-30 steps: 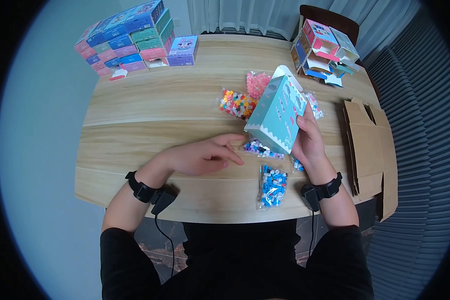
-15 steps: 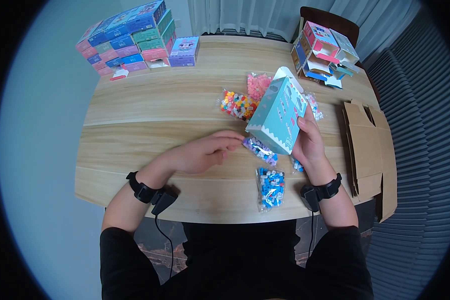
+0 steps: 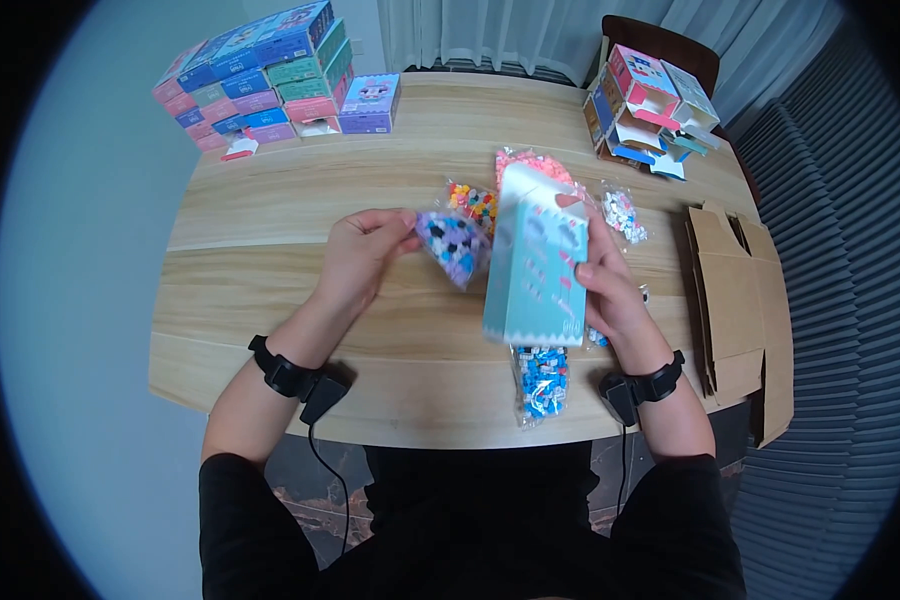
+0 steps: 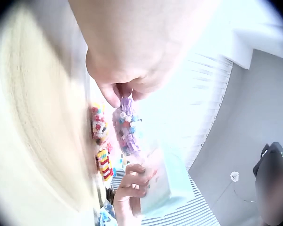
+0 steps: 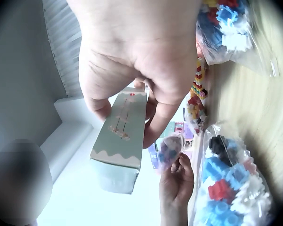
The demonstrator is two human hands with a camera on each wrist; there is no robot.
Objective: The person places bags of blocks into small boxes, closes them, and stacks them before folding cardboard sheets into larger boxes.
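Pale wood grain runs left to right across the desk [image 3: 270, 240], whose far side faces sheer, pleated curtains [image 3: 470, 35]; a smooth wall [image 3: 90, 260] borders the left, and a grey, ribbed covering [image 3: 830, 260] the right. Far left: stacked printed boxes [image 3: 260, 85], rectangular, in blue, pink, green and purple. Far right: opened cartons [image 3: 645, 110] with loose flaps, before a dark chair [image 3: 670, 32]. Right edge: flattened brown cardboard [image 3: 740, 300], matte and creased, partly overhanging. Centre: the right hand [image 3: 615, 285] grips a teal box [image 3: 538, 270] of thin printed card with a scalloped white border, its pale flap raised at the far end; the fingers are clamped on its right side. The left hand [image 3: 355, 255] pinches a corner of a purple-and-blue bag [image 3: 453, 243], clear plastic filled with small knobbly pieces, fingertips together on the film; the bag is raised above the desk, just left of the box. On the desk around them lie a pink bag [image 3: 530, 162] and a yellow-and-red bag [image 3: 470, 198] on the far side, a white-and-blue bag [image 3: 622, 212] to the right, and a glossy blue bag [image 3: 543, 385] near the front edge, partly hidden by the box.
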